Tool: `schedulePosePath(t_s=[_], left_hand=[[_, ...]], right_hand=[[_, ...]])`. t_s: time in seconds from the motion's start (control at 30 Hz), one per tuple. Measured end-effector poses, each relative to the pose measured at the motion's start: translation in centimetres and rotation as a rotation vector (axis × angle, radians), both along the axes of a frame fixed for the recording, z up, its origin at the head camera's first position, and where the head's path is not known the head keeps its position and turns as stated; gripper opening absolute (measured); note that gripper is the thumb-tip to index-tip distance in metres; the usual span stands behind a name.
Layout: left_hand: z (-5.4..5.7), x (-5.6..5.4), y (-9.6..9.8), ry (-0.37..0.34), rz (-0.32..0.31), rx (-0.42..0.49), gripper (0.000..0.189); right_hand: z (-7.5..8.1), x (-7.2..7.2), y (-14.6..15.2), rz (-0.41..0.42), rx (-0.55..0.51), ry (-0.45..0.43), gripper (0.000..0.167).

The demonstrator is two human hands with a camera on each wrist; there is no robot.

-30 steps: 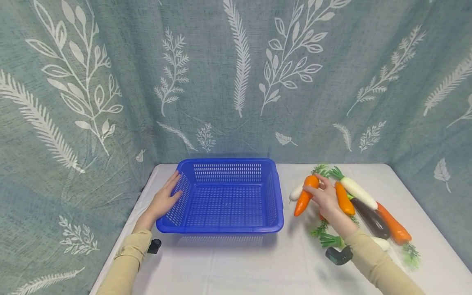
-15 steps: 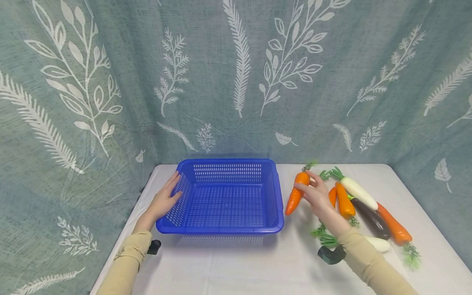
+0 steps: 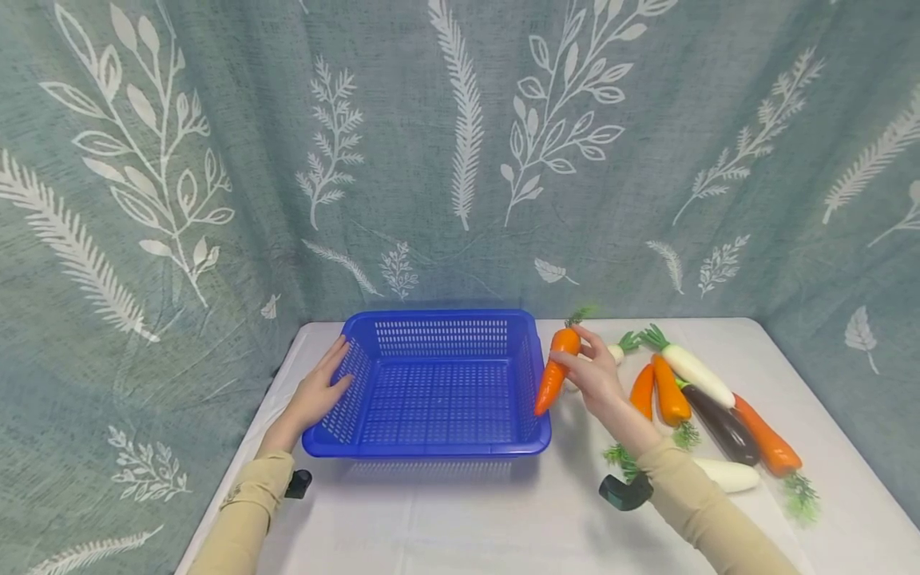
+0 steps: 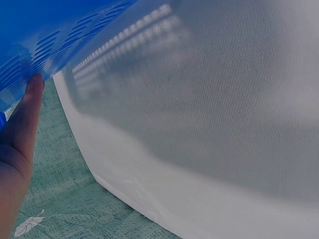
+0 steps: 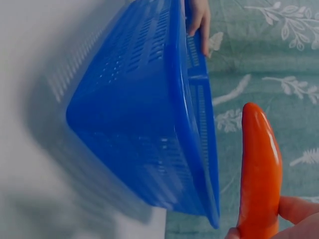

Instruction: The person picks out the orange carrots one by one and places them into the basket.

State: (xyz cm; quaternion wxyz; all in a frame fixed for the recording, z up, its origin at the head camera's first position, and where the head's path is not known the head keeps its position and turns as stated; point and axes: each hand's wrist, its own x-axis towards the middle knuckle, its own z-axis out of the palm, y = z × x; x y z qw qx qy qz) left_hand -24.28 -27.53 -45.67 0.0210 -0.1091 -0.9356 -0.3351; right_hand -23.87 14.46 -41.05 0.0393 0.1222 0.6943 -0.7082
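Note:
An orange carrot (image 3: 555, 372) with a green leafy top is pinched near its thick end by my right hand (image 3: 598, 378). It hangs tilted, tip down, by the right rim of the blue plastic basket (image 3: 427, 450). In the right wrist view the carrot (image 5: 260, 174) is raised off the table, apart from the basket wall (image 5: 124, 114). My left hand (image 3: 316, 394) lies with extended fingers against the basket's left side. The left wrist view shows a finger of that hand (image 4: 22, 124) touching the slotted wall.
Right of the basket lie two smaller orange carrots (image 3: 672, 391), a dark eggplant (image 3: 723, 425), a larger carrot (image 3: 767, 435) and white radishes (image 3: 697, 374), one of them (image 3: 727, 475) partly behind the right forearm. A leaf-patterned curtain (image 3: 460, 160) hangs behind the white table (image 3: 431, 519).
My right hand has carried the carrot leftward from the vegetable pile to the basket's right rim. The left hand stays at the basket's left side.

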Motion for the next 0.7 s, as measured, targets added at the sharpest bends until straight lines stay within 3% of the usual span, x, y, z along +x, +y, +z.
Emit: schedulePosePath(t_s=[0.7], left_hand=[[0.0,0.1,0.1,0.02,-0.003,-0.001,0.059]], right_hand=[[-0.9,-0.3,-3.9,0.069,-0.079,0.103,0.066]])
